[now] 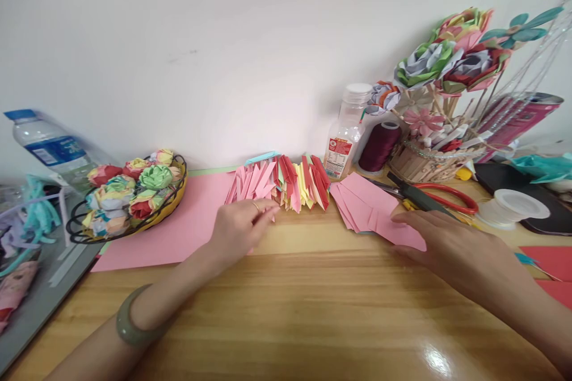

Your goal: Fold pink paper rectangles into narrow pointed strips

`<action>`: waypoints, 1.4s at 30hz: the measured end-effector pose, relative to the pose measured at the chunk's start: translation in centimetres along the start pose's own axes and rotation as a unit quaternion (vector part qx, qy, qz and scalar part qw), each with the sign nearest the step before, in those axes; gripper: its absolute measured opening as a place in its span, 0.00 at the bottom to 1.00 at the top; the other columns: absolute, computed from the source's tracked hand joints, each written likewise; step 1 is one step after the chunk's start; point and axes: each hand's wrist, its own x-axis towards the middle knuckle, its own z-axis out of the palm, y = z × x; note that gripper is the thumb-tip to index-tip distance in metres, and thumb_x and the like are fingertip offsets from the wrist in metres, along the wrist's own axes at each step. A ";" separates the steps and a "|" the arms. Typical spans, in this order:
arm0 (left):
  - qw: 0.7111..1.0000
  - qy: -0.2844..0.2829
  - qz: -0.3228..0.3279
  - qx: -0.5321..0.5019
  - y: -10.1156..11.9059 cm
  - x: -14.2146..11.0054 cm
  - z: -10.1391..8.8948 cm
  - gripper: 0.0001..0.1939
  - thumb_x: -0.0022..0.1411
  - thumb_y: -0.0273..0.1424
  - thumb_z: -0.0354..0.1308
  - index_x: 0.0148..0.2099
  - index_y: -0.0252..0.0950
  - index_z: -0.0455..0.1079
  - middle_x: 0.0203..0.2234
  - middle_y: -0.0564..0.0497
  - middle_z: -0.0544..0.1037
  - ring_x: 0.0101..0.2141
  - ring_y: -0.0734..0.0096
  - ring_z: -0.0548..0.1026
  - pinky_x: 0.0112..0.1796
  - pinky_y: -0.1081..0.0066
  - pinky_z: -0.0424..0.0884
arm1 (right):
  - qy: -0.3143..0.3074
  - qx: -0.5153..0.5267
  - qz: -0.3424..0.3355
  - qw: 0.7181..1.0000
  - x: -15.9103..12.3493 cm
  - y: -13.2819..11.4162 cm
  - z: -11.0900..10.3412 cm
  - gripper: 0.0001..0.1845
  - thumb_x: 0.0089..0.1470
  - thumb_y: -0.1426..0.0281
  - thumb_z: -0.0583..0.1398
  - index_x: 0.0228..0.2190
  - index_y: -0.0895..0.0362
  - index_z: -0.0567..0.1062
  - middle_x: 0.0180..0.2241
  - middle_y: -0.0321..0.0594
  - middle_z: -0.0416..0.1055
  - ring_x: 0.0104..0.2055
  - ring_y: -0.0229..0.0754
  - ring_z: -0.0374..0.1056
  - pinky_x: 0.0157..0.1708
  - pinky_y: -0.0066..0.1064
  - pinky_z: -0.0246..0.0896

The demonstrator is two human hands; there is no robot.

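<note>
- Head view, far left: a clear plastic water bottle with a blue cap and label point(47, 146) leans by the wall, too blurred at its base to tell how full it is.
- Next, a black wire basket with a yellow liner point(84, 220) holds about 10 folded paper roses in red, green, yellow and mixed colours point(134, 187), heaped to the rim.
- A large flat pink paper sheet point(179, 232) lies on the light wooden tabletop point(304, 309), just beside the basket.
- The left hand point(239, 229), with a green bangle point(129, 318) on the wrist, rests loosely curled, fingertips touching the near edge of a row of upright folded paper units in pink, red and yellow point(279, 181); it grips nothing that I can see.
- That row stands against the wall, centre of the table. It looks very light, thin and easily creased or toppled; a gentle pinch at the folded edges would likely suit it.
- The right hand point(451, 247) lies flat and open, fingers pressing on a fanned stack of pink folded paper pieces point(370, 208); light, slippery sheets, best pinned by a corner.
- Behind: a clear plastic bottle with a white cap and red label point(346, 137), seemingly near empty, and a dark maroon thread spool point(379, 146).
- A woven stick basket point(424, 164) holds paper flowers on stems point(451, 53).
- Red-handled scissors point(429, 196) lie just beside it.
</note>
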 end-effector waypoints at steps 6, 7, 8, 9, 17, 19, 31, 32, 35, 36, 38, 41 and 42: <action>0.979 -0.069 0.188 -0.045 2.6 -0.7 0.5 0.15 0.67 0.31 0.46 0.34 0.34 0.73 0.18 0.54 0.73 0.19 0.77 0.69 0.21 0.77 0.61 | 0.031 -0.065 -0.074 0.995 -0.6 -0.1 -0.1 0.21 0.61 0.64 0.45 0.31 0.52 0.76 0.29 0.41 0.77 0.24 0.45 0.71 0.15 0.31 0.54; 0.975 -0.068 0.204 -0.048 2.9 -0.7 0.4 0.15 0.67 0.30 0.45 0.34 0.34 0.72 0.17 0.54 0.73 0.19 0.77 0.69 0.21 0.77 0.60 | 0.051 -0.091 -0.060 0.993 -0.5 -0.3 -0.5 0.21 0.61 0.64 0.45 0.30 0.52 0.76 0.28 0.40 0.77 0.22 0.45 0.71 0.13 0.31 0.51; 0.973 -0.065 0.215 -0.050 3.3 -0.7 0.4 0.15 0.67 0.30 0.45 0.34 0.33 0.72 0.17 0.54 0.73 0.19 0.77 0.68 0.20 0.77 0.60 | 0.076 -0.116 -0.034 0.990 -0.4 -0.7 -1.0 0.20 0.61 0.63 0.46 0.28 0.53 0.75 0.27 0.40 0.76 0.22 0.45 0.70 0.12 0.30 0.48; 0.972 -0.060 0.222 -0.049 3.6 -0.8 0.3 0.15 0.67 0.29 0.46 0.34 0.33 0.72 0.17 0.54 0.72 0.18 0.76 0.68 0.20 0.76 0.60 | 0.098 -0.133 -0.011 0.986 -0.3 -1.1 -1.4 0.19 0.61 0.64 0.48 0.26 0.54 0.74 0.27 0.39 0.76 0.22 0.44 0.70 0.12 0.30 0.47; 0.967 0.014 0.254 -0.023 5.7 -2.0 0.4 0.04 0.60 0.22 0.55 0.39 0.32 0.69 0.25 0.52 0.76 0.24 0.75 0.69 0.24 0.75 0.64 | 0.166 0.072 -0.204 0.962 -1.1 -5.7 -2.6 0.08 0.60 0.75 0.50 0.34 0.59 0.69 0.31 0.41 0.74 0.35 0.40 0.70 0.34 0.31 0.62; 0.964 0.011 0.266 -0.014 6.1 -2.3 0.5 0.05 0.61 0.23 0.54 0.40 0.33 0.68 0.28 0.52 0.77 0.25 0.75 0.70 0.25 0.75 0.65 | 0.143 0.079 -0.234 0.958 -1.3 -6.7 -2.0 0.11 0.60 0.78 0.47 0.34 0.60 0.69 0.30 0.41 0.74 0.33 0.40 0.70 0.33 0.31 0.62; 0.972 -0.042 0.228 -0.029 6.4 -3.3 1.5 0.10 0.64 0.22 0.49 0.39 0.32 0.71 0.29 0.49 0.79 0.26 0.72 0.73 0.27 0.73 0.68 | 0.117 0.206 -0.298 0.925 -0.9 -8.7 -1.1 0.16 0.60 0.79 0.44 0.37 0.59 0.70 0.32 0.42 0.76 0.35 0.40 0.72 0.35 0.31 0.67; 0.976 -0.045 0.207 -0.052 6.3 -3.3 1.5 0.10 0.64 0.21 0.49 0.39 0.32 0.72 0.30 0.49 0.79 0.27 0.72 0.73 0.27 0.73 0.68 | 0.098 0.226 -0.269 0.931 -0.8 -8.6 -0.9 0.14 0.60 0.77 0.46 0.37 0.58 0.70 0.33 0.42 0.76 0.36 0.40 0.71 0.36 0.31 0.67; 0.975 -0.065 0.113 -0.178 5.9 -3.0 1.5 0.09 0.63 0.23 0.51 0.39 0.34 0.73 0.32 0.50 0.80 0.28 0.72 0.74 0.30 0.73 0.69 | 0.039 0.302 -0.163 0.938 -0.3 -8.0 -0.3 0.08 0.59 0.73 0.52 0.35 0.57 0.71 0.33 0.42 0.75 0.36 0.40 0.71 0.34 0.30 0.67; 0.968 -0.079 0.062 -0.230 5.9 -2.8 1.4 0.08 0.62 0.24 0.53 0.39 0.34 0.74 0.31 0.50 0.80 0.29 0.72 0.74 0.31 0.73 0.69 | 0.015 0.326 -0.134 0.936 -0.1 -7.8 -0.2 0.07 0.58 0.72 0.53 0.35 0.56 0.72 0.33 0.42 0.74 0.35 0.40 0.71 0.33 0.30 0.67; 0.938 -0.116 -0.069 -0.321 5.7 -2.4 1.3 0.07 0.60 0.28 0.56 0.36 0.35 0.76 0.28 0.50 0.80 0.28 0.71 0.74 0.31 0.73 0.69 | -0.028 0.371 -0.084 0.925 0.1 -7.5 -0.2 0.09 0.59 0.70 0.53 0.33 0.55 0.73 0.32 0.41 0.74 0.34 0.39 0.71 0.33 0.29 0.67; 0.857 -0.154 -0.255 -0.421 5.4 -1.8 1.2 0.07 0.55 0.31 0.60 0.29 0.35 0.76 0.24 0.50 0.79 0.26 0.70 0.74 0.28 0.74 0.68 | -0.064 0.410 -0.006 0.910 0.3 -7.2 -0.3 0.11 0.58 0.65 0.53 0.30 0.55 0.73 0.28 0.39 0.74 0.30 0.39 0.70 0.29 0.28 0.66; 0.825 -0.158 -0.301 -0.451 5.2 -1.7 1.3 0.06 0.52 0.32 0.61 0.27 0.35 0.76 0.23 0.50 0.78 0.25 0.71 0.73 0.27 0.74 0.67 | -0.068 0.415 0.018 0.907 0.3 -7.2 -0.3 0.12 0.57 0.64 0.54 0.29 0.55 0.74 0.28 0.39 0.74 0.29 0.39 0.70 0.27 0.27 0.65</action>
